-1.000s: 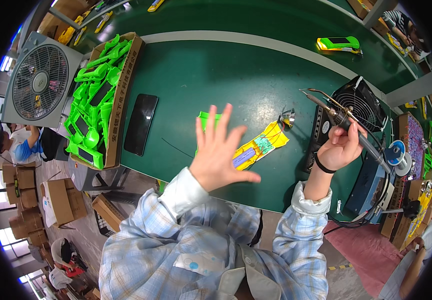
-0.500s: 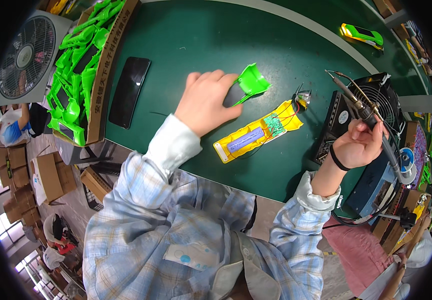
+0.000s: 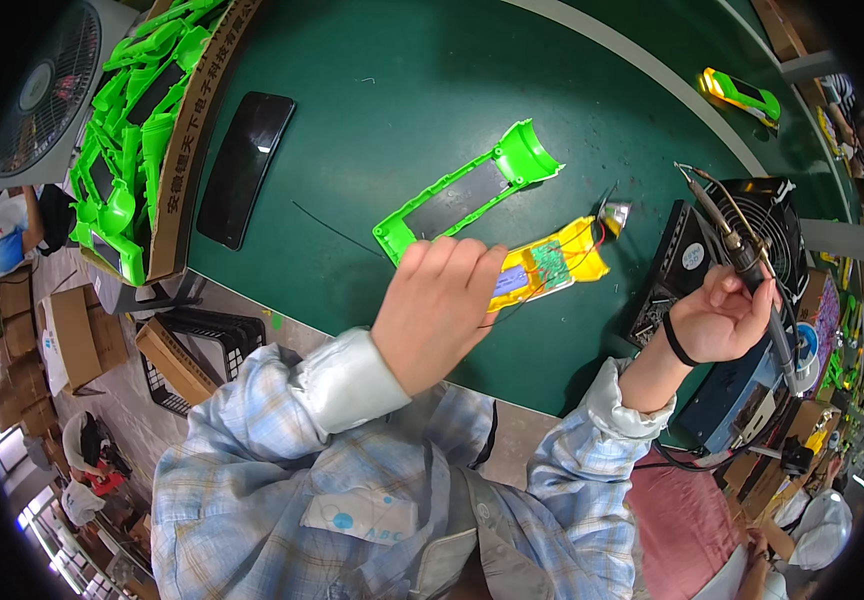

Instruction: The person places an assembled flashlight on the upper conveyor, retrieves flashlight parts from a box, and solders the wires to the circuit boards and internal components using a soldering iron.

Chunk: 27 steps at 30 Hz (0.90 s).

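Note:
My left hand (image 3: 439,312) is closed over the near left end of a yellow flashlight half-shell (image 3: 586,265), hiding that end. Inside the shell show a purple battery cell (image 3: 510,286), a green circuit board (image 3: 552,264) and thin wires; a silvery lamp cup (image 3: 615,214) sits by its far end. Just beyond my fingers lies a green half-shell (image 3: 527,158), hollow side up, with a dark panel in it. My right hand (image 3: 718,318) grips a soldering iron (image 3: 716,215), its tip pointing up and away over the table's right side.
A carton (image 3: 190,150) of green shells stands at the left beside a black phone (image 3: 246,170). On the right are a black fan unit (image 3: 770,215), a blue box-shaped unit (image 3: 727,405) and a solder spool (image 3: 807,345). A lit flashlight (image 3: 742,97) lies far right.
My left hand has let go of the green half-shell, which now lies on the table, and has moved nearer onto the yellow half-shell. My right hand still holds the soldering iron.

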Motion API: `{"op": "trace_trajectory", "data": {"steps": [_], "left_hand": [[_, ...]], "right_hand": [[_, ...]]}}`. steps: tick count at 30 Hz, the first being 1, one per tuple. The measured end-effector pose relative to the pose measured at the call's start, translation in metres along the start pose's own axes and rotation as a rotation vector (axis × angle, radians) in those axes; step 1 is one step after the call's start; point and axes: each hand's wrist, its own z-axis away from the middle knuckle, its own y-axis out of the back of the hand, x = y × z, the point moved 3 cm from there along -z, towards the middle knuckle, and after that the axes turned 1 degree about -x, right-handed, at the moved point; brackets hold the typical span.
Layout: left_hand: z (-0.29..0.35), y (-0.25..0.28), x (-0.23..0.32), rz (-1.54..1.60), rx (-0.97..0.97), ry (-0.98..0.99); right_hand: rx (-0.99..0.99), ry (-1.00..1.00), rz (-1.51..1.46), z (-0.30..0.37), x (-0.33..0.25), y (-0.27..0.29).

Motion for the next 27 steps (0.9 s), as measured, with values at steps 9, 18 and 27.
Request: {"op": "trace_trajectory", "data": {"steps": [9, 18, 27], "left_hand": [[0.004, 0.062, -0.028, 0.114, -0.073, -0.045], [-0.055, 0.026, -0.070, -0.017, -0.141, -0.027], [-0.024, 0.048, -0.049, 0.145, -0.057, -0.141]], "right_hand": [[0.027, 0.037, 0.080, 0.001, 0.000, -0.005], [-0.035, 0.028, 0.126, 0.002, 0.002, -0.001], [-0.097, -0.001, 0.115, -0.001, 0.005, 0.001]]}}
